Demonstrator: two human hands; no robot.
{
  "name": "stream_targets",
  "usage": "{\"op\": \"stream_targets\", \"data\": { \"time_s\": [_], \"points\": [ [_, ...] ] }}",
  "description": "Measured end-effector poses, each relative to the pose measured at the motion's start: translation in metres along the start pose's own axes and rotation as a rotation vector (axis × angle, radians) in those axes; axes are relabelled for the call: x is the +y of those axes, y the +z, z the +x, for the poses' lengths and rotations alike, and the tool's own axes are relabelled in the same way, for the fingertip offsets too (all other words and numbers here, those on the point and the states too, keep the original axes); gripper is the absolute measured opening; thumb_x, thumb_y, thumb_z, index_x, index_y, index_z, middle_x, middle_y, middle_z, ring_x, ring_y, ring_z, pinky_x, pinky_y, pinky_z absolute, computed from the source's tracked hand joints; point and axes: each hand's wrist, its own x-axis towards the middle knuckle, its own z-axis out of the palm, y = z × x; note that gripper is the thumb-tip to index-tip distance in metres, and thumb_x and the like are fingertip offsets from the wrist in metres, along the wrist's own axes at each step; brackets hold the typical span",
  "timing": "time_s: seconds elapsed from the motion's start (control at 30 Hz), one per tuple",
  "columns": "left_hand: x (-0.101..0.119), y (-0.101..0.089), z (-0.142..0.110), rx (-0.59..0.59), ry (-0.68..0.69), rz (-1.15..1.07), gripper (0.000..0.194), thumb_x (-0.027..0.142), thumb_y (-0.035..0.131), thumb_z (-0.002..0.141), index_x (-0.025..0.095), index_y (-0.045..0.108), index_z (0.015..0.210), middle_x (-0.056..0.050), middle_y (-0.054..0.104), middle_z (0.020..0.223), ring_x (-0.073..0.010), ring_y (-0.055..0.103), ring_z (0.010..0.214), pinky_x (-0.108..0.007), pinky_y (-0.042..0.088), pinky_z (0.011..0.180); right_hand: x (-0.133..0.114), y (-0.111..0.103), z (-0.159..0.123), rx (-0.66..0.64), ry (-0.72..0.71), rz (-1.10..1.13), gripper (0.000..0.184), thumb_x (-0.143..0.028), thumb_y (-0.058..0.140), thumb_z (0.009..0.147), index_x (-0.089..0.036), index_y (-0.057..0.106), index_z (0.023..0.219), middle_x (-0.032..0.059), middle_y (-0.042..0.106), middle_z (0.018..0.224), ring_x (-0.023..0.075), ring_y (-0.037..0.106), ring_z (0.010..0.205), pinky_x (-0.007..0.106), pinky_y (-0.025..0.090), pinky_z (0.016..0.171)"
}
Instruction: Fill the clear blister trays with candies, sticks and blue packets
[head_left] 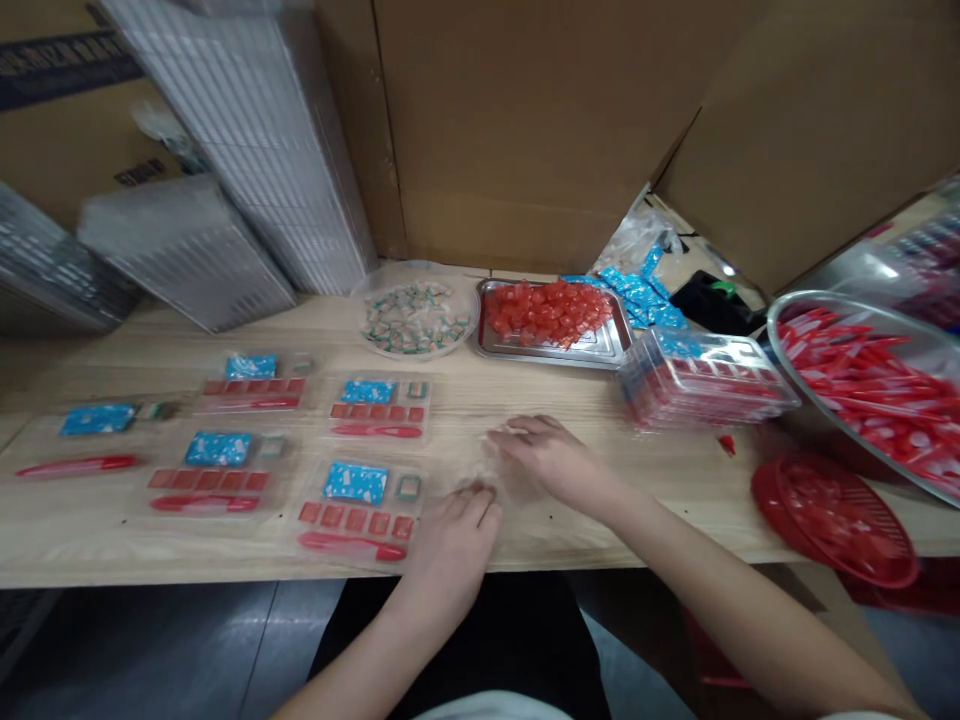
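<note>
My left hand (454,540) rests with curled fingers at the upper right edge of a clear plastic pack (356,512). That pack holds a blue sachet, a row of red sachets and a red toothbrush-like item. My right hand (547,465) lies on the wooden table (570,510) just to the right, fingertips pinched together over a faint clear film (480,470). Whether either hand grips that film is hard to tell. Several similar packs (214,478) lie in rows to the left.
Along the back stand a plate of small wrapped sachets (415,318), a steel tray of red sachets (547,322) and a stack of clear packs (705,378). A steel basin of red-wrapped sticks (862,390) and a red basket (832,520) sit right. Cardboard walls rise behind.
</note>
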Motion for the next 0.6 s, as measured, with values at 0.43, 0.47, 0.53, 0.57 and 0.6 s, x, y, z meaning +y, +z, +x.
{"op": "stream_targets", "data": {
  "time_s": [0.43,0.47,0.53,0.57,0.6],
  "points": [
    [0.004,-0.001,0.003,-0.038,-0.055,0.067,0.024,0.004,0.044,0.080,0.014,0.058,0.097,-0.012,0.058,0.119,-0.0239,0.056,0.107,-0.037,0.048,0.089,0.098,-0.012,0.084,0.184,0.446,-0.011,0.018,-0.009,0.048,0.081,-0.012,0.060,0.095,0.0116,0.064,0.093,0.0211,0.058,0.088,0.030,0.042,0.074],
    [0.004,-0.001,0.003,-0.045,-0.058,0.048,0.023,0.005,0.044,0.080,0.014,0.058,0.096,-0.013,0.057,0.120,-0.0244,0.056,0.108,-0.037,0.048,0.089,0.087,-0.011,0.072,0.236,0.459,0.130,0.015,-0.014,0.051,0.081,-0.014,0.060,0.094,0.0086,0.064,0.091,0.0189,0.059,0.084,0.028,0.043,0.072],
    [0.003,-0.001,0.002,-0.055,-0.066,0.011,0.021,0.006,0.044,0.081,0.013,0.058,0.095,-0.014,0.056,0.121,-0.0250,0.055,0.109,-0.038,0.048,0.089,0.057,-0.006,0.044,0.258,0.429,0.430,0.011,-0.022,0.056,0.081,-0.018,0.060,0.090,0.0030,0.065,0.087,0.0147,0.060,0.077,0.025,0.044,0.067],
    [0.002,-0.001,0.002,-0.058,-0.072,-0.005,0.021,0.006,0.044,0.081,0.014,0.057,0.095,-0.014,0.056,0.122,-0.0250,0.054,0.110,-0.039,0.047,0.089,0.041,-0.002,0.030,0.223,0.393,0.538,0.009,-0.023,0.058,0.080,-0.019,0.061,0.087,0.0014,0.066,0.086,0.0136,0.059,0.076,0.025,0.045,0.067],
    [0.002,-0.001,0.001,-0.064,-0.079,-0.017,0.022,0.006,0.043,0.081,0.014,0.057,0.096,-0.014,0.055,0.122,-0.0247,0.054,0.110,-0.039,0.047,0.090,0.025,0.003,0.016,0.184,0.364,0.604,0.009,-0.022,0.057,0.080,-0.021,0.062,0.088,0.0003,0.066,0.086,0.0129,0.059,0.077,0.025,0.045,0.069]
  ]
}}
